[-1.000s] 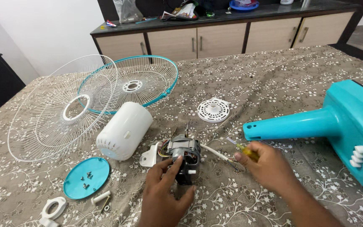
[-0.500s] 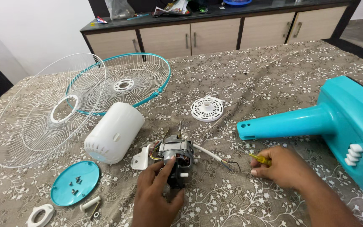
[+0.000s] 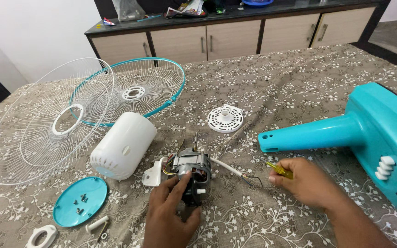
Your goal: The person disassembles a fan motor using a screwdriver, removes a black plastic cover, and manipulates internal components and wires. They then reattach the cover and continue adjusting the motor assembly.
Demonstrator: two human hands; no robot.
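The left hand (image 3: 171,211) is holding the fan motor (image 3: 190,171) on the table (image 3: 290,82), fingers clamped on it. The right hand (image 3: 306,181), at 3 o'clock from the motor, is gripping a yellow screwdriver (image 3: 281,169) with closed fingers.

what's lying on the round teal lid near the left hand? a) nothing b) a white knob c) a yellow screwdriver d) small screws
d: a few small dark screws lie on the round teal lid, while the yellow screwdriver is in the right hand.
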